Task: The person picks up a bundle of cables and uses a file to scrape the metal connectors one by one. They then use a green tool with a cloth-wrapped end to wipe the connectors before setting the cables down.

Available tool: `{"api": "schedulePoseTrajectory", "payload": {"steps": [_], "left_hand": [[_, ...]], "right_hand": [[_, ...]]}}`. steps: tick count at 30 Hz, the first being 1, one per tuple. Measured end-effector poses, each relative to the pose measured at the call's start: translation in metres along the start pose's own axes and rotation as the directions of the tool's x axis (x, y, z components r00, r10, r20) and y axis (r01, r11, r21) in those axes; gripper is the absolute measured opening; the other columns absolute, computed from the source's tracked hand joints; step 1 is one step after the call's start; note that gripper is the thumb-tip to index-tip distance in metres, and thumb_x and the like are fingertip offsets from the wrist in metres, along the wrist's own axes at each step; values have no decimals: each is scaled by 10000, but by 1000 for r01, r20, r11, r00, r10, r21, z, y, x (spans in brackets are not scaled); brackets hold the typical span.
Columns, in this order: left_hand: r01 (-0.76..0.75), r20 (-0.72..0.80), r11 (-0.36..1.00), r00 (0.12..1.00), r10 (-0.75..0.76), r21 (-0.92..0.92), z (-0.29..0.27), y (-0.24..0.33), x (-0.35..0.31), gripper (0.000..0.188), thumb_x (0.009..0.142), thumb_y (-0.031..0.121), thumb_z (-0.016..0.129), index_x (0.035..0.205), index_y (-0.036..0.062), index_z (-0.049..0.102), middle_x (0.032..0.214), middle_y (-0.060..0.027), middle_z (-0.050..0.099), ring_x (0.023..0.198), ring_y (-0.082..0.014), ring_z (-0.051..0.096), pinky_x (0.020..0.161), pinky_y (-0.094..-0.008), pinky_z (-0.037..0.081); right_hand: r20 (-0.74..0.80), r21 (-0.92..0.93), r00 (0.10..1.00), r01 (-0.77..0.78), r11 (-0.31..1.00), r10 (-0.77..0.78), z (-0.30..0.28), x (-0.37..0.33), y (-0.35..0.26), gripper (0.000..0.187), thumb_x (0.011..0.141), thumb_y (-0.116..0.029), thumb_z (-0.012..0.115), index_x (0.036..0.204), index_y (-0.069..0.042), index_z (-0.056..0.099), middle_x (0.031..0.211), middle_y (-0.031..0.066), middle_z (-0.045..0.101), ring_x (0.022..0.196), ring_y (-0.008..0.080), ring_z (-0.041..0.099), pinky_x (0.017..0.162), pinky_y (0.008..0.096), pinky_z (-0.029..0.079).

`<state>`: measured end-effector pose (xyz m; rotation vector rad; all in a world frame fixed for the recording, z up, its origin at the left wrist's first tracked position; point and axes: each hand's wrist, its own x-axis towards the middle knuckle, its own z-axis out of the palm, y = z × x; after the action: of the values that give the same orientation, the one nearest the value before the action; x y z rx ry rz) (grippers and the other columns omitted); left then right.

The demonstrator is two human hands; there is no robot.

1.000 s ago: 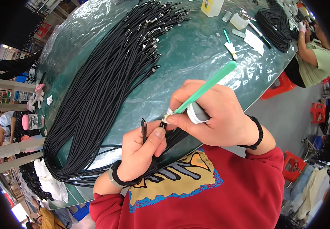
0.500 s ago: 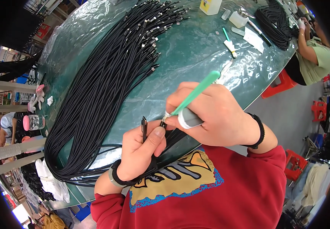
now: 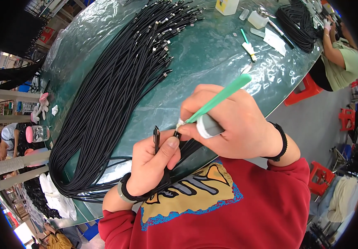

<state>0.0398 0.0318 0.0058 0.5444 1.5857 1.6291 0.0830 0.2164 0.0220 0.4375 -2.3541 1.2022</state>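
Note:
My left hand is closed on a black USB cable. One of its plugs stands up between the fingers, and another black connector is pinched between thumb and forefinger. My right hand grips a green-handled stick slantwise, its whitish tip touching the metal end of that pinched connector. The same right hand also holds a small round grey piece with a white rim in its palm; what it is I cannot make out. Further left lies a large bundle of black cables.
On the green, plastic-covered table lie another green stick with a white wrapped end, a clear bottle, a white paper and coiled cables. A co-worker sits at the far right beside a red stool.
The green stick's handle has tilted over to the right and the round grey piece has turned with it. Its tip remains at the connector; my left hand has stayed put.

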Motion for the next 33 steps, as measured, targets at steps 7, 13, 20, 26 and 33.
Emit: {"api": "schedulePoseTrajectory", "payload": {"steps": [7,13,20,26,33], "left_hand": [[-17,-13,1000,1000,16,-20,-3,1,0,252,895,132,398,996,-47,544,531,24,438,487,-27,351,475,-178,282],[12,-8,1000,1000,-12,9,-1,4,-2,252,896,138,400,982,-50,545,531,24,438,488,-26,353,474,-177,278],[-14,7,1000,1000,14,-8,-3,3,-4,256,897,143,401,983,-51,544,531,24,439,492,-26,355,485,-178,285],[32,-4,999,999,-32,38,-4,4,-3,257,898,151,403,980,-47,545,534,23,442,500,-27,360,497,-180,294],[-5,-83,999,996,9,45,6,2,0,271,875,163,417,914,-69,550,503,19,421,455,-31,316,460,-181,246]], "right_hand": [[50,-42,997,-49,998,51,-2,-6,3,203,643,-26,666,786,-49,525,682,54,543,566,227,537,464,294,408],[-37,57,999,-37,998,39,-1,-3,1,196,659,-40,663,797,-48,524,684,54,539,571,232,537,476,284,410],[6,36,999,-52,998,52,4,2,-2,186,668,-39,657,799,-48,525,673,55,548,576,228,540,493,277,412],[9,-10,993,-119,993,119,-2,-2,5,165,680,-59,655,794,-43,536,639,63,536,570,200,538,510,281,409],[119,-27,828,-549,836,548,-12,3,29,142,710,-104,641,787,-27,550,600,41,519,556,101,491,510,246,383]]}}
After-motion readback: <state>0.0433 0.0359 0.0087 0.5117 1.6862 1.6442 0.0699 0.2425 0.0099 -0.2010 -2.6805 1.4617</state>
